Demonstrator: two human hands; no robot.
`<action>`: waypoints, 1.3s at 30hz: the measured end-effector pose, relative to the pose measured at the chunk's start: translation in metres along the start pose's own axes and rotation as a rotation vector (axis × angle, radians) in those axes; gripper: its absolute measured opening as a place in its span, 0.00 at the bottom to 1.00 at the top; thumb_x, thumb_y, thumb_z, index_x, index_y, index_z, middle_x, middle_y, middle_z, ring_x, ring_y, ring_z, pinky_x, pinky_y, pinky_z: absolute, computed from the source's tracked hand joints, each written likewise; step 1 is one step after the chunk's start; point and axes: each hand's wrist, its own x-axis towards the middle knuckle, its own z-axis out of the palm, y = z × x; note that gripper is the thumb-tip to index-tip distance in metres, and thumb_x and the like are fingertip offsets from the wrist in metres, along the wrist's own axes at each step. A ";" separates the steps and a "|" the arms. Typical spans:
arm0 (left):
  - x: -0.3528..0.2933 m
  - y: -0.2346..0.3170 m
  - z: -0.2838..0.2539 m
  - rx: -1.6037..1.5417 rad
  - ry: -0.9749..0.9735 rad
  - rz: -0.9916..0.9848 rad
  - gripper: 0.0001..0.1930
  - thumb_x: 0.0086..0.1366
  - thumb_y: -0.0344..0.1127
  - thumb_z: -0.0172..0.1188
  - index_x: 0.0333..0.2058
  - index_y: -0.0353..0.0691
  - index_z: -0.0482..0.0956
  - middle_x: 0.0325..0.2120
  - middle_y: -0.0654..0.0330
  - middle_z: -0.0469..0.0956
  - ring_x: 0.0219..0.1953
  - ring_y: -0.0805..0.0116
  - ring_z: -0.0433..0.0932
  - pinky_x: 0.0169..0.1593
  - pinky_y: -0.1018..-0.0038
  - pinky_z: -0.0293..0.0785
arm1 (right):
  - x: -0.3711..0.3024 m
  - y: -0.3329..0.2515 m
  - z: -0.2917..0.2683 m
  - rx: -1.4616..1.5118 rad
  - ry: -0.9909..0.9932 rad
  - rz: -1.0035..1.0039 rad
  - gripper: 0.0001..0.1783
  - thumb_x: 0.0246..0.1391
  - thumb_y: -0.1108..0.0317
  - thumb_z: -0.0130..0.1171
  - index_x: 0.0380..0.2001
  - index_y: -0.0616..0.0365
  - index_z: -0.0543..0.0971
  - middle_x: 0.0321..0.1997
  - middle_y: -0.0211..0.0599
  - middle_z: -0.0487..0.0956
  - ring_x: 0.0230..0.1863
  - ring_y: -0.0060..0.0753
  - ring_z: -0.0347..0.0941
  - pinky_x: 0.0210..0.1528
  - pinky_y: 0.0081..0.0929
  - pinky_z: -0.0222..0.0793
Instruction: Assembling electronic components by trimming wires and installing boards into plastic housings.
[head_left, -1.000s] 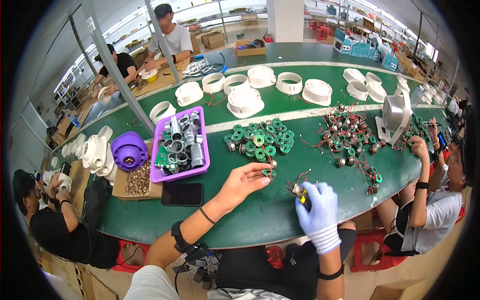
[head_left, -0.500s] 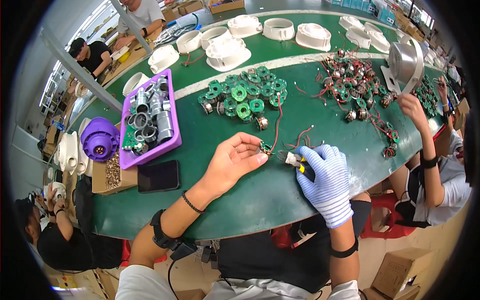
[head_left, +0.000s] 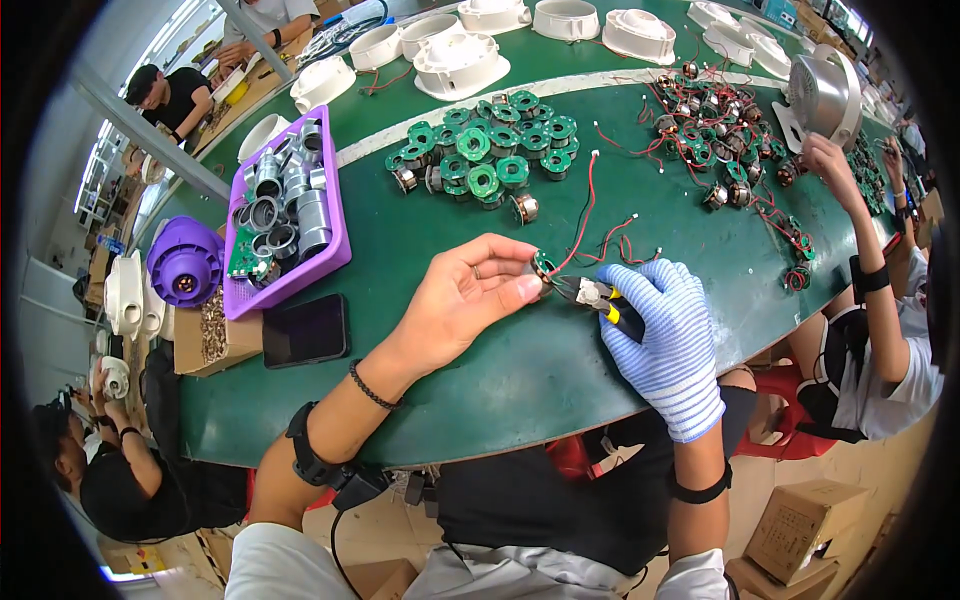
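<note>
My bare left hand (head_left: 470,290) pinches a small motor with a green circuit board (head_left: 541,265) between thumb and fingers. A red wire (head_left: 590,200) rises from its board. In its striped glove, my right hand (head_left: 665,340) is closed around wire cutters (head_left: 597,296) with yellow and black handles. The cutter tips reach the edge of the board, beside the wire; whether they touch it I cannot tell. Loose red and black wires (head_left: 622,240) lie just beyond the cutters. Past my hands stands a cluster of similar motors with green boards (head_left: 482,150).
On the left stand a purple bin (head_left: 340,235) of grey metal cylinders, a black phone (head_left: 306,331), a cardboard box (head_left: 240,345) of small brass parts and a purple housing (head_left: 186,262). Wired motors (head_left: 720,130) are heaped at right. White housings (head_left: 455,65) line the back. Co-workers sit either side.
The cutters have moved left against the board in my left hand, their jaws now closer to the wire. The whole view has shifted slightly.
</note>
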 end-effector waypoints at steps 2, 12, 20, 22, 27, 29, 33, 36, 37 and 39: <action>0.001 0.000 0.000 -0.003 -0.014 -0.009 0.18 0.70 0.32 0.59 0.54 0.29 0.72 0.45 0.55 0.80 0.45 0.70 0.80 0.53 0.73 0.77 | 0.000 0.001 0.000 0.001 0.009 -0.001 0.24 0.40 0.67 0.69 0.46 0.51 0.81 0.35 0.38 0.75 0.39 0.45 0.72 0.43 0.41 0.67; 0.002 0.002 -0.001 0.152 -0.115 -0.013 0.21 0.76 0.42 0.52 0.55 0.27 0.76 0.43 0.55 0.82 0.42 0.71 0.81 0.49 0.72 0.78 | -0.002 0.002 0.001 0.049 0.010 0.001 0.25 0.39 0.68 0.70 0.46 0.52 0.81 0.34 0.37 0.75 0.37 0.44 0.72 0.43 0.41 0.69; 0.000 0.007 0.002 0.150 -0.095 -0.033 0.17 0.75 0.37 0.54 0.52 0.29 0.78 0.39 0.59 0.82 0.40 0.75 0.79 0.47 0.76 0.78 | -0.003 0.003 0.001 0.042 0.009 -0.010 0.25 0.39 0.68 0.70 0.46 0.53 0.80 0.32 0.38 0.74 0.36 0.44 0.72 0.42 0.40 0.69; 0.000 0.007 0.002 0.162 -0.098 -0.035 0.17 0.75 0.37 0.54 0.52 0.29 0.78 0.38 0.59 0.82 0.40 0.76 0.79 0.46 0.76 0.77 | -0.004 0.003 0.002 0.016 -0.026 -0.009 0.24 0.40 0.67 0.70 0.45 0.53 0.80 0.31 0.39 0.74 0.36 0.45 0.72 0.41 0.40 0.69; 0.000 0.007 0.001 0.263 -0.084 -0.001 0.17 0.75 0.39 0.54 0.50 0.28 0.80 0.39 0.58 0.83 0.38 0.75 0.78 0.44 0.75 0.78 | -0.004 0.004 0.005 0.004 -0.066 -0.010 0.20 0.42 0.67 0.69 0.43 0.53 0.80 0.30 0.39 0.73 0.36 0.45 0.72 0.40 0.41 0.70; 0.001 0.009 0.002 0.260 -0.089 -0.008 0.17 0.74 0.39 0.55 0.50 0.28 0.80 0.39 0.58 0.83 0.38 0.75 0.78 0.44 0.75 0.78 | -0.004 0.004 0.004 -0.023 -0.071 -0.006 0.19 0.43 0.67 0.69 0.42 0.53 0.80 0.30 0.39 0.73 0.35 0.45 0.73 0.40 0.41 0.70; 0.002 0.006 0.004 0.281 -0.078 -0.003 0.18 0.75 0.40 0.55 0.50 0.29 0.80 0.38 0.58 0.83 0.38 0.75 0.78 0.44 0.75 0.78 | -0.005 0.002 0.004 -0.033 -0.082 0.014 0.17 0.44 0.66 0.69 0.40 0.53 0.79 0.29 0.38 0.74 0.34 0.44 0.73 0.40 0.41 0.70; 0.002 0.008 0.003 0.228 -0.102 -0.019 0.19 0.75 0.41 0.54 0.51 0.29 0.79 0.38 0.58 0.82 0.39 0.75 0.78 0.45 0.75 0.78 | -0.006 0.002 0.003 -0.060 -0.059 0.028 0.17 0.44 0.65 0.69 0.40 0.53 0.80 0.30 0.37 0.75 0.35 0.43 0.74 0.39 0.41 0.70; 0.001 0.008 0.003 0.230 -0.103 -0.017 0.19 0.75 0.41 0.54 0.51 0.29 0.79 0.38 0.58 0.82 0.39 0.75 0.78 0.45 0.75 0.78 | -0.006 0.002 0.003 -0.077 -0.032 0.026 0.18 0.44 0.65 0.69 0.41 0.54 0.80 0.30 0.38 0.75 0.35 0.43 0.74 0.40 0.40 0.70; 0.001 0.006 0.001 0.226 -0.083 -0.031 0.20 0.75 0.42 0.54 0.52 0.28 0.79 0.39 0.58 0.82 0.39 0.75 0.79 0.45 0.75 0.77 | -0.005 0.003 0.004 -0.084 -0.001 0.020 0.19 0.43 0.65 0.69 0.41 0.53 0.80 0.30 0.38 0.75 0.35 0.43 0.73 0.40 0.40 0.69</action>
